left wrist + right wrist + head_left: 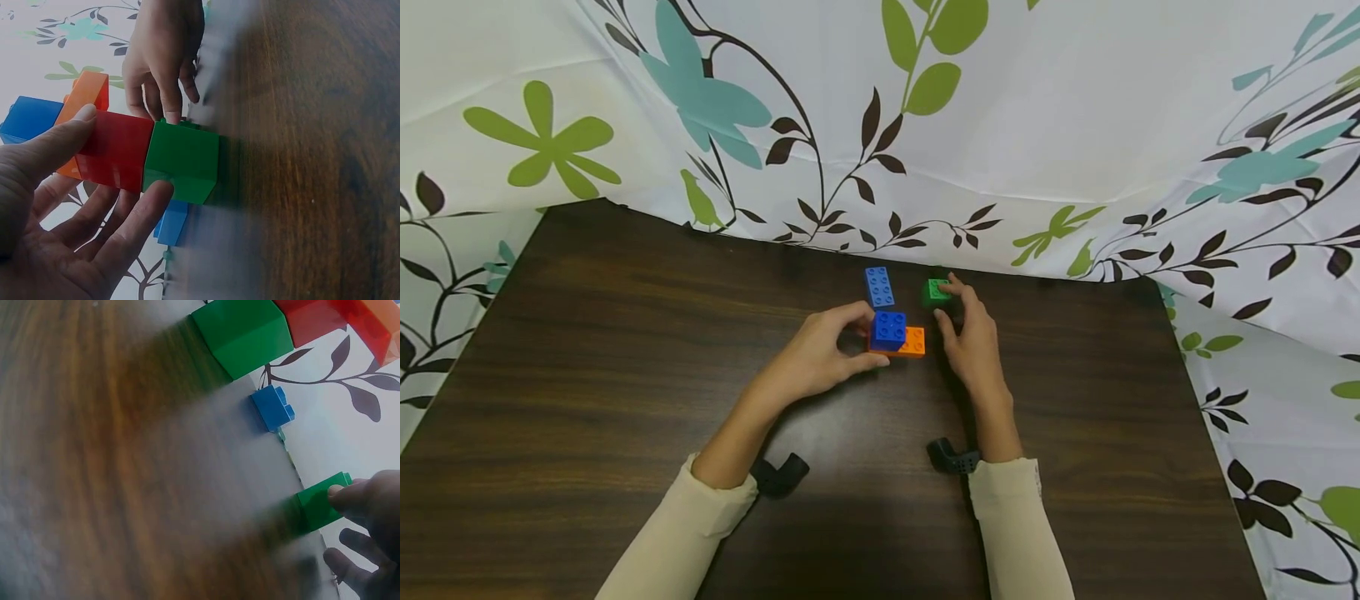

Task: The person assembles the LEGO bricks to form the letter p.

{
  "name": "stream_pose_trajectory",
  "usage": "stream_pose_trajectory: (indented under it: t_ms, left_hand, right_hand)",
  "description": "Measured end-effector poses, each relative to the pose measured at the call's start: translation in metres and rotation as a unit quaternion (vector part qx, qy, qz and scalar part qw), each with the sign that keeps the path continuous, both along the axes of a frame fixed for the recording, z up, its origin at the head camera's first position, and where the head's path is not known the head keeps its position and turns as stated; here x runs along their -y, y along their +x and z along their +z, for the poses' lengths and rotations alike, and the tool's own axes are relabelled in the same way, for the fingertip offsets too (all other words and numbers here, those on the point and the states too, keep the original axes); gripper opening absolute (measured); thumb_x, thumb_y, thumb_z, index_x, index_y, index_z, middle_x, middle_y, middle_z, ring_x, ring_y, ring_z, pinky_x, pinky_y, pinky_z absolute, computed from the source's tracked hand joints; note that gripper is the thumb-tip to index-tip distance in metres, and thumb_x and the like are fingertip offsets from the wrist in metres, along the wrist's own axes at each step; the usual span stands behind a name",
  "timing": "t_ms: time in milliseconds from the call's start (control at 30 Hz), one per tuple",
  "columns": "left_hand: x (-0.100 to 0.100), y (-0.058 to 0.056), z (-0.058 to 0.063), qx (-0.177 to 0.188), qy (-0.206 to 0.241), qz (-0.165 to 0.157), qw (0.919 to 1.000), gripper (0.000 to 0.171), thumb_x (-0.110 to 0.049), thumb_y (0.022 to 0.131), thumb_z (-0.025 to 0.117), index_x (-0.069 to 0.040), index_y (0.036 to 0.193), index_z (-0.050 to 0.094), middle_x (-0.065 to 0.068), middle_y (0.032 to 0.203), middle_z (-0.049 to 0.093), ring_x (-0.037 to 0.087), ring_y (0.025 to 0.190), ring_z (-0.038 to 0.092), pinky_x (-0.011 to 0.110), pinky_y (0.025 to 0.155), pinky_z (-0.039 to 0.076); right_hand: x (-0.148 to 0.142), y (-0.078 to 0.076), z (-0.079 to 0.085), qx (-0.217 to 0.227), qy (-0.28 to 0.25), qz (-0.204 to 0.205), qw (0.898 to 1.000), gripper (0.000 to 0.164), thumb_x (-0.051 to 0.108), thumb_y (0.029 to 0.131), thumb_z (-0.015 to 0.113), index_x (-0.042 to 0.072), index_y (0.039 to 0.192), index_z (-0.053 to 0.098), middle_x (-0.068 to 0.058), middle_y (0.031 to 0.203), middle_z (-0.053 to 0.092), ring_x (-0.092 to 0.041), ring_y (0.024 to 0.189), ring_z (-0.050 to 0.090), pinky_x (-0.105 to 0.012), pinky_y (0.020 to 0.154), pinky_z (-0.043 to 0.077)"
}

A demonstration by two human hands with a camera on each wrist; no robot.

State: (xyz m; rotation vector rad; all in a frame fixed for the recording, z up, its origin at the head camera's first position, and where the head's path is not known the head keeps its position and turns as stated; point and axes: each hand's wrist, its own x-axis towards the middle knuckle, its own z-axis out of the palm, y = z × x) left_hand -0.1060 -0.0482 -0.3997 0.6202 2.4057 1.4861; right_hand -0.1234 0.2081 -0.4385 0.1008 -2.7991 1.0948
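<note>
My left hand [820, 350] grips a tower of toy bricks, with the thumb on its near side and fingers round the back. From the top down, the tower has a blue brick [889, 330], an orange brick [915, 342], a red brick [115, 147] and a green brick [182, 159]. To the right, my right hand [976, 337] is at a small green brick [937, 291]. Its index finger overlaps that brick's right side in the head view, while the thumb lies apart, nearer to me. The right wrist view has one fingertip over the small brick [320, 503].
A light blue brick [879, 287] lies on the table behind the tower. The dark wooden table [625, 375] meets a white curtain [1037, 125] with a leaf print along its far edge. Black camera mounts [780, 476] sit on both wrists.
</note>
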Motion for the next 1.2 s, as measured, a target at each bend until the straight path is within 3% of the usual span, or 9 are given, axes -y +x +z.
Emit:
stream_pose_trajectory:
  t_ms: [133,333,467,633,867,1200]
  left_hand:
    - [0.0,0.0,0.0,0.002,-0.001,0.0,1.0,0.035,-0.018,0.088,0.09,-0.011,0.115,0.067,0.009,0.116,0.076,0.03,0.114,0.069,0.054,0.108,0.055]
    - [0.001,0.0,-0.001,0.008,-0.004,0.001,1.0,0.036,-0.019,0.089,0.089,-0.011,0.116,0.067,0.008,0.117,0.076,0.03,0.114,0.069,0.054,0.108,0.054]
    - [0.002,0.0,-0.003,0.01,-0.004,0.0,0.9999,0.035,-0.02,0.09,0.089,-0.012,0.117,0.067,0.009,0.118,0.076,0.03,0.114,0.068,0.053,0.104,0.057]
    - [0.002,-0.001,-0.004,0.009,-0.006,-0.007,0.9999,0.034,-0.019,0.091,0.087,-0.012,0.117,0.066,0.009,0.12,0.074,0.03,0.114,0.068,0.048,0.097,0.061]
    - [0.0,0.001,-0.001,0.01,0.001,-0.014,0.9998,0.034,-0.015,0.093,0.085,-0.01,0.119,0.064,0.01,0.116,0.071,0.03,0.108,0.068,0.036,0.086,0.065]
    - [-0.001,0.003,0.002,0.005,-0.007,-0.019,0.9998,0.045,-0.014,0.091,0.087,-0.009,0.128,0.062,0.01,0.119,0.071,0.026,0.108,0.068,0.033,0.085,0.066]
  right_hand:
    - [-0.001,0.0,0.001,-0.022,-0.009,-0.015,1.0,0.031,0.008,0.104,0.07,0.008,0.135,0.063,-0.01,0.155,0.063,-0.033,0.144,0.058,-0.052,0.119,0.048]
    - [-0.003,0.0,0.001,-0.032,-0.013,-0.029,0.999,0.025,0.01,0.1,0.076,0.008,0.123,0.066,-0.014,0.136,0.071,-0.034,0.117,0.067,-0.051,0.099,0.055]
    - [-0.004,0.0,0.002,-0.029,-0.014,-0.031,0.999,0.025,0.011,0.099,0.078,0.008,0.121,0.067,-0.013,0.134,0.072,-0.034,0.119,0.069,-0.051,0.1,0.055]
    - [-0.007,0.001,0.006,-0.025,-0.02,-0.036,0.999,0.027,0.013,0.098,0.08,0.008,0.122,0.068,-0.012,0.133,0.074,-0.034,0.101,0.067,-0.047,0.086,0.053]
    - [-0.009,0.004,0.013,-0.027,-0.038,-0.029,0.998,0.028,0.013,0.097,0.081,0.007,0.121,0.068,-0.011,0.132,0.075,-0.034,0.122,0.069,-0.053,0.1,0.058]
    - [-0.011,0.008,0.022,-0.029,-0.042,-0.025,0.998,0.026,0.015,0.096,0.083,0.009,0.118,0.07,-0.011,0.127,0.076,-0.033,0.12,0.069,-0.052,0.1,0.06]
